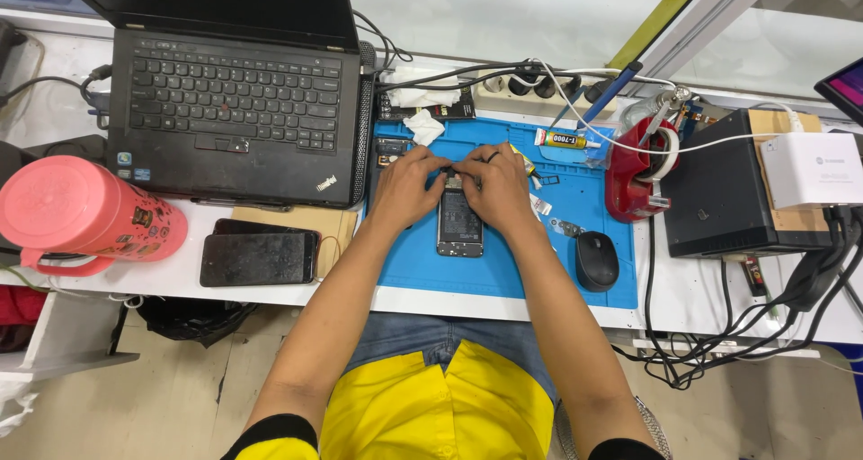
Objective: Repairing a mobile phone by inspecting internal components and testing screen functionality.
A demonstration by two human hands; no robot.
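An opened phone [460,229] lies back-up on the blue work mat [503,271], its insides showing. Both my hands rest over its top end. My left hand [409,186] pinches at the phone's upper edge with its fingertips. My right hand [497,186], with a ring on one finger, meets it from the right, fingertips touching the same spot. Whatever small part or tool sits between the fingertips is too small to make out.
A black laptop [235,91] stands at the back left, a pink bottle [85,210] and two dark phones [259,253] lie left. A black mouse [596,260], glue tube [564,139], red holder [634,177], black box [733,190] and cables crowd the right.
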